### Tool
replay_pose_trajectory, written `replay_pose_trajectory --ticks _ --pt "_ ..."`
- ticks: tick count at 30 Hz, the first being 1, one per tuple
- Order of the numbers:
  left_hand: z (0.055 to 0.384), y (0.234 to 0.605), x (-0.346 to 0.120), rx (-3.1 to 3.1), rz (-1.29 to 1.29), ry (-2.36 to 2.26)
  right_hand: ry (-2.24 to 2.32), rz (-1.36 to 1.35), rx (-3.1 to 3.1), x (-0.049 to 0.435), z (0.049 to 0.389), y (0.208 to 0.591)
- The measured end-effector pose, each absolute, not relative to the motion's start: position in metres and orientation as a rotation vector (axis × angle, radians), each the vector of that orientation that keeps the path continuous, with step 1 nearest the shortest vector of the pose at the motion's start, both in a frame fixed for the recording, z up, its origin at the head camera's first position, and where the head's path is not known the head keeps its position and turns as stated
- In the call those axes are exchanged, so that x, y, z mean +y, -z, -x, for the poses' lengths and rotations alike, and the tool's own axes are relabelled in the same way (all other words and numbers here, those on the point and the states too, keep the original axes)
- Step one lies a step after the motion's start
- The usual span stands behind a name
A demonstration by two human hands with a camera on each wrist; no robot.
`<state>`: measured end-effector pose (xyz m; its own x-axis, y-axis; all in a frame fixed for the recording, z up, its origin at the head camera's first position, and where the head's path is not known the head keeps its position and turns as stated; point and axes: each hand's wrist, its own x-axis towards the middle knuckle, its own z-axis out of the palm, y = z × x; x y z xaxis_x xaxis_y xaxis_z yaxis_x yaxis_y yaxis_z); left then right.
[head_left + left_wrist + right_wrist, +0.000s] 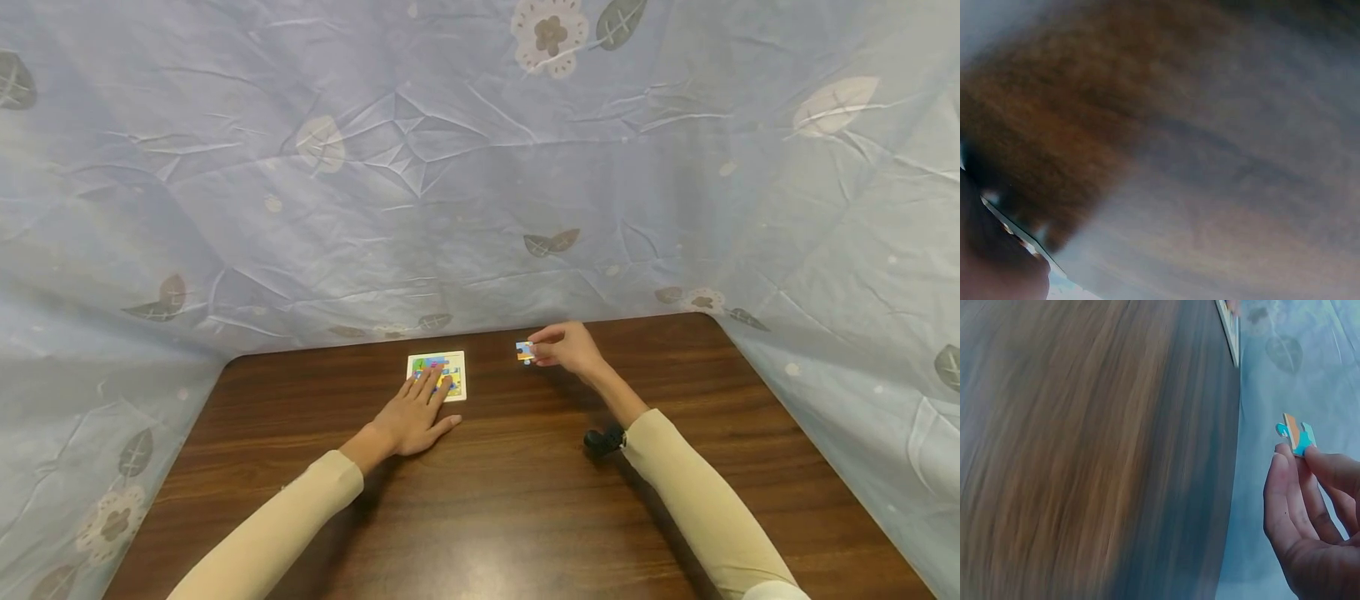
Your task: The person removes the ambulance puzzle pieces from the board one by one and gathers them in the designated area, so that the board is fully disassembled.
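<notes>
**One flat hand on the board, one small piece in a pinch**

In the head view, I see the two hands well apart. The left hand (411, 422) is flat, and its straight fingers lie over the puzzle board (462, 379) near the back of the table (480, 492). The right hand (572, 346) pinches a puzzle piece (524, 351), off to the right of the board. I think the flat hand can stop the board from sliding, but its fingers hide part of the picture. I would slide them to the rim, so I can see more.

In the left wrist view, most of it is a blur. A bit of the hand shows low on the left, with a thin, pale edge (1016, 226) next to it, maybe the board's. I cannot tell how hard the fingers press.

In the right wrist view, the thumb and fingertips hold the piece by one end. It is tipped, and a round knob (1281, 429) sticks out on the free side. I think a light pinch is best for such a small thing. I would turn it to match the colours, lay it flat, then push softly. If the knob catches, I would lift and turn, not push harder.
</notes>
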<state>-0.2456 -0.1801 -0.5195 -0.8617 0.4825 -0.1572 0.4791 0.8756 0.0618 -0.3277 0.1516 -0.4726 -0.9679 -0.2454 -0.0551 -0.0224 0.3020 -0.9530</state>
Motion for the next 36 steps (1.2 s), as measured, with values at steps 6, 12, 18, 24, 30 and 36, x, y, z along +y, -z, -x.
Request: replay_pose_trajectory --ticks 6,12,18,24,30,36 --pt "0.246 0.521 -0.182 2.860 -0.742 -0.110 1.740 0.198 2.399 0.183 0.330 0.477" --pt "0.247 0.527 -0.187 2.854 -0.694 -0.152 1.750 0.163 2.395 0.205 0.328 0.479" --pt "0.248 0.527 -0.185 2.851 -0.717 -0.191 1.726 0.083 2.416 0.230 0.327 0.484" --pt "0.248 0.525 -0.182 2.844 -0.716 -0.151 1.708 0.009 2.420 0.253 0.326 0.490" --pt "0.246 0.521 -0.181 2.847 -0.717 -0.111 1.672 -0.030 2.424 0.268 0.325 0.493" --pt "0.246 0.520 -0.179 2.847 -0.717 -0.089 1.633 -0.058 2.418 0.277 0.326 0.494"
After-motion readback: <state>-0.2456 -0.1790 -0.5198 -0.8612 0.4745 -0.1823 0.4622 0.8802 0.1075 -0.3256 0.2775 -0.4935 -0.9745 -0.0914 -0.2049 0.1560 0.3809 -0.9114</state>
